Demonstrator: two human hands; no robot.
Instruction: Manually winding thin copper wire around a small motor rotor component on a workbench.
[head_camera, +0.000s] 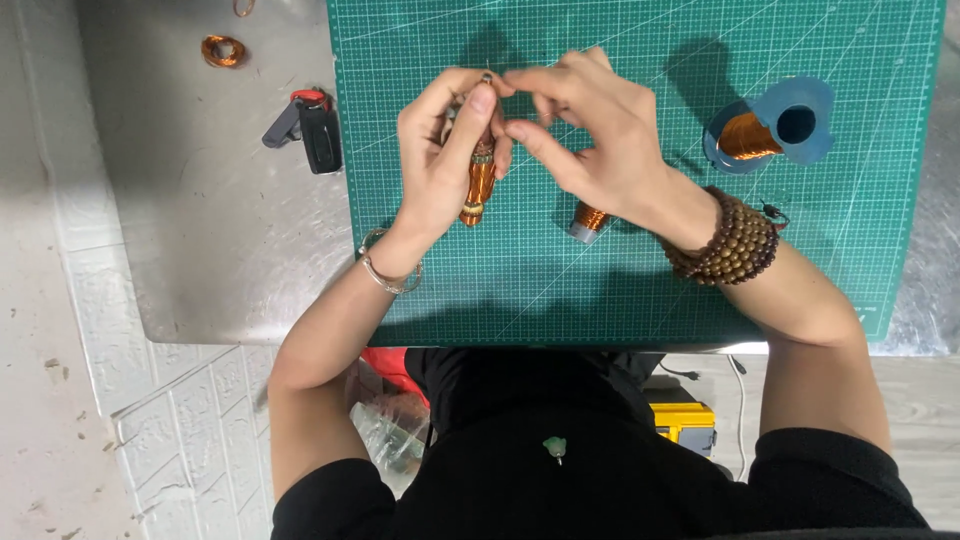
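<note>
My left hand (445, 155) grips a long copper-wound coil piece (478, 185) upright over the green cutting mat (640, 280), thumb and forefinger at its top end. My right hand (590, 125) meets the left at that top end, fingertips pinched together as if on a thin wire, which I cannot make out. A second small copper-wound part with a grey end (587, 222) lies on the mat just under my right wrist. A wooden bead bracelet (735, 240) wraps the right wrist.
A blue spool of copper wire (765, 130) lies on the mat at the right. A black and red hand tool (308, 125) and a small copper wire loop (222, 50) rest on the steel table (200, 220) at the left. Below the table's edge is tiled floor.
</note>
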